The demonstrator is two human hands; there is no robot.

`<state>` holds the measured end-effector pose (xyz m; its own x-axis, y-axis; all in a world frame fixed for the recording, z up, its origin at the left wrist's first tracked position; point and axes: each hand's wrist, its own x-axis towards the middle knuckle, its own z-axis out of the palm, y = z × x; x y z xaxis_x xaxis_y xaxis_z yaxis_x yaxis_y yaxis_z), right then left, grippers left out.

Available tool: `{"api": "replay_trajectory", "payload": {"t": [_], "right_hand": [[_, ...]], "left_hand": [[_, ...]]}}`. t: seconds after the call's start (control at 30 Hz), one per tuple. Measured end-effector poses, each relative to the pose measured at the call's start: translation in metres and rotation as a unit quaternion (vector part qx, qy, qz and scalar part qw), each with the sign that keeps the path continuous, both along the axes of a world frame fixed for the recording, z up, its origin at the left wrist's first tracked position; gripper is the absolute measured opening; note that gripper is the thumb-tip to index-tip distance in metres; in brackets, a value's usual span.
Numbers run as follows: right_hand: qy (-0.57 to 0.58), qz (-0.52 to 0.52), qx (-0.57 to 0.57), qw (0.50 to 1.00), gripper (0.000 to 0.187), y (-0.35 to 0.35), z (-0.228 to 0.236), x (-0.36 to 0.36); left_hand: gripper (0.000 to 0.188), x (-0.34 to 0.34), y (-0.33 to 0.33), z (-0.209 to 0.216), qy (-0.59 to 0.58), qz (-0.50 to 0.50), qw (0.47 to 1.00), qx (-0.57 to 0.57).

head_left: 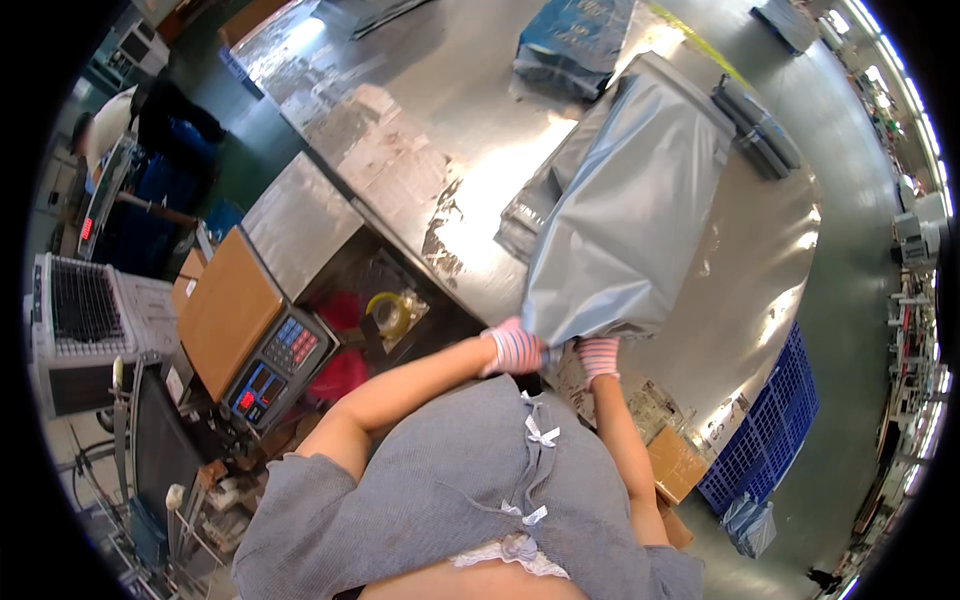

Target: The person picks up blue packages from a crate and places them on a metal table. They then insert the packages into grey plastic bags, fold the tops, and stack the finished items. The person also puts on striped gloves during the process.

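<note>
A large grey plastic bag (640, 200) lies slantwise on the metal-topped table (460, 120), its near end reaching the table's edge in front of me. My left hand (515, 347), in a pink striped glove, is closed on the bag's near left corner. In a matching glove, my right hand (599, 358) grips the near edge a little to the right. The bag's folds partly cover the fingers of both hands. Creases run up the bag from where I hold it. More grey plastic bags (525, 222) lie beneath its left side.
A blue bag (572, 45) and a dark grey roll or folded bundle (757, 128) sit farther back on the table. To the left are a scale (275, 365) and a tape roll (388, 314). A blue crate (765, 425) and a carton (676, 464) stand right. Another person (150, 115) bends over, far left.
</note>
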<state>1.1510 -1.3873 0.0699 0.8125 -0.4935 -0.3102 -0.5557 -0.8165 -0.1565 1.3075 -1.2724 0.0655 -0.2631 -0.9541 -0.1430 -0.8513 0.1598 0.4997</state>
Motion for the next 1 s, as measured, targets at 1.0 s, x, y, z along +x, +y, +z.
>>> {"api": "replay_trajectory", "payload": {"t": [1.0], "right_hand": [[-0.263,-0.012,0.161,0.951,0.012,0.116,0.051,0.115]], "left_hand": [[0.022,0.091,0.105,-0.007,0.458,0.238,0.823,0.238]]}}
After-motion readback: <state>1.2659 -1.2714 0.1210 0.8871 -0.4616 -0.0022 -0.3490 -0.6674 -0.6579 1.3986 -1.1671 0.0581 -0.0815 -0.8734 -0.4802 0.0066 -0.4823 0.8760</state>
